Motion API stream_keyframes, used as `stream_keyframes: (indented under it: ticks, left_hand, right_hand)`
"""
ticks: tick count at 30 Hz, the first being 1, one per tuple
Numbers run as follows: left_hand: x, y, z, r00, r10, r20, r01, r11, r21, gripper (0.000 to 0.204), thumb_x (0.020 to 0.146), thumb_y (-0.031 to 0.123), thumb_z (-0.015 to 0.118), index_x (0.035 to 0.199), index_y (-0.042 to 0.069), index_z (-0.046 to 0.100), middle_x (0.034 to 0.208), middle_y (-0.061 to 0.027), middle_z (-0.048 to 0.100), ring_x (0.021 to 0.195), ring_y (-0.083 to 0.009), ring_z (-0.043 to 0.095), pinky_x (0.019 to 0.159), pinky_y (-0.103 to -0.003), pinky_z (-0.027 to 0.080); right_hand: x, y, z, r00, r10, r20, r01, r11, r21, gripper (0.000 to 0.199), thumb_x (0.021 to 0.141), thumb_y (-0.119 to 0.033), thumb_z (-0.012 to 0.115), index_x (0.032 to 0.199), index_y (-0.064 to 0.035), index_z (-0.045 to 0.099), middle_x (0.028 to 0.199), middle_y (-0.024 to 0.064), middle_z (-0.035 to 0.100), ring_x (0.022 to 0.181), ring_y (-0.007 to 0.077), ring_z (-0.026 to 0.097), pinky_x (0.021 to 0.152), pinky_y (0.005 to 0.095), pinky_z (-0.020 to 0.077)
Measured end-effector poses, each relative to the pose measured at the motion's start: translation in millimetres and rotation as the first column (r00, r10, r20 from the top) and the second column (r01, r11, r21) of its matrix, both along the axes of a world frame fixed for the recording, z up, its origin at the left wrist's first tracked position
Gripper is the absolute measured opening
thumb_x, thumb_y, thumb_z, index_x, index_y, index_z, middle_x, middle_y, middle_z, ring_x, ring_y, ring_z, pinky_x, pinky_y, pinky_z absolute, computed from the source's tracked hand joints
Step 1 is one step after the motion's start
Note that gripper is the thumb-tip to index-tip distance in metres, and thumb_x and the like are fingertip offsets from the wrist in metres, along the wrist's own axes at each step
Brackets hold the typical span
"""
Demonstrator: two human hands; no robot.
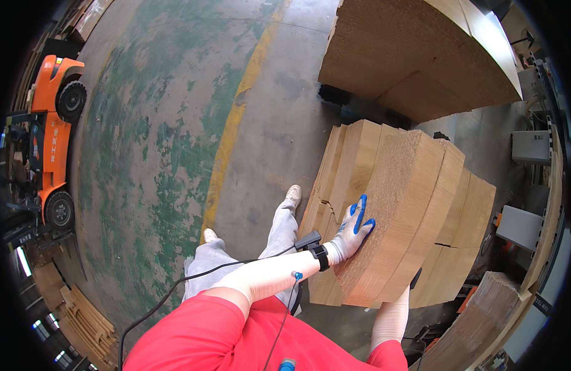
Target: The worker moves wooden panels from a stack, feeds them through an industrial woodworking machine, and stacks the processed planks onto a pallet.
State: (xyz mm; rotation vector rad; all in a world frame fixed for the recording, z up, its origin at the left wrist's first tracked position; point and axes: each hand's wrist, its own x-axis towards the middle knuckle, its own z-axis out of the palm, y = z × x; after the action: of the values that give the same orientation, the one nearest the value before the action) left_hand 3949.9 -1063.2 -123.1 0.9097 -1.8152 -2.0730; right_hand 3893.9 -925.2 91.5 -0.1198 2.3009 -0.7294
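Observation:
My left hand (pixel 353 230) wears a pale glove with blue fingertips. Its fingers are spread and press against the rough, speckled edge face of a thick stack of wood panels (pixel 390 204). This upper stack sits at a slant on more wood panels (pixel 461 210) beneath it. On the far side of the stack, my right forearm (pixel 389 318) reaches up against it. The panels hide the fingers of my right hand, so its grip does not show. A black strap with a small device (pixel 313 244) is on my left wrist, with a cable running from it.
A large pile of boards (pixel 415 55) stands ahead at the right. An orange forklift (pixel 53 142) is parked far left. More boards (pixel 483 318) stand at lower right, near grey boxes (pixel 519 227). A yellow line (pixel 233 123) crosses the worn green floor.

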Motion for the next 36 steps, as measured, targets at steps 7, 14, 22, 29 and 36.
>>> stream_keyframes:
  ticks: [7,14,22,29,36]
  left_hand:
    - [-68.1,-22.2,-60.1,0.999,0.032,-0.018,-0.031,0.996,0.087,0.080,0.102,0.036,0.050,0.162,0.000,0.010,0.167,-0.0267,0.017,0.152,-0.0414,0.019,0.125,-0.043,0.015]
    - [-89.2,-18.9,-106.8,0.988,0.097,0.123,-0.114,0.983,0.144,0.074,0.106,0.038,0.041,0.163,0.002,0.010,0.163,-0.0285,0.024,0.149,-0.0439,0.025,0.124,-0.044,0.016]
    - [-92.0,-18.5,-97.5,0.984,0.059,0.168,-0.098,0.967,0.235,0.077,0.108,0.050,0.034,0.161,-0.002,0.014,0.169,-0.0232,0.014,0.157,-0.0344,0.010,0.127,-0.040,0.008]
    - [-79.3,-59.7,-118.1,0.953,0.104,0.284,-0.204,0.914,0.350,0.073,0.111,0.051,0.023,0.161,-0.001,0.018,0.170,-0.0137,0.018,0.157,-0.0221,0.015,0.127,-0.031,0.011]
    - [-152.9,-78.7,-114.3,0.919,0.027,0.393,-0.219,0.864,0.453,0.080,0.107,0.058,0.030,0.161,0.001,0.020,0.170,-0.0165,0.016,0.157,-0.0284,0.014,0.127,-0.035,0.010]
  right_hand:
    - [-67.6,14.8,-60.7,0.973,0.181,-0.144,-0.165,0.979,0.116,0.047,0.107,-0.019,0.040,0.148,0.0034,0.042,0.146,0.0257,0.051,0.137,0.0345,0.047,0.115,0.0375,0.0344]
    - [-139.1,29.0,-193.5,0.965,-0.134,0.227,0.191,0.949,-0.251,0.053,0.109,-0.035,0.040,0.148,0.0003,0.044,0.144,0.0174,0.055,0.132,0.0273,0.051,0.113,0.0358,0.0377]
    - [-230.6,57.5,-356.1,0.802,-0.106,0.588,0.464,0.731,-0.500,0.064,0.109,-0.050,0.038,0.150,-0.0007,0.044,0.145,0.0100,0.056,0.132,0.0213,0.052,0.114,0.0335,0.0387]
    - [-257.5,5.6,-296.5,0.645,-0.131,0.753,0.630,0.649,-0.427,0.070,0.109,-0.055,0.033,0.153,-0.0010,0.041,0.158,0.0108,0.045,0.144,0.0212,0.042,0.122,0.0337,0.0272]
    - [-272.4,-33.2,-309.7,0.641,-0.193,0.743,0.596,0.735,-0.323,0.053,0.109,-0.047,0.043,0.143,-0.0083,0.053,0.131,0.0030,0.065,0.115,0.0169,0.064,0.095,0.0316,0.0543]
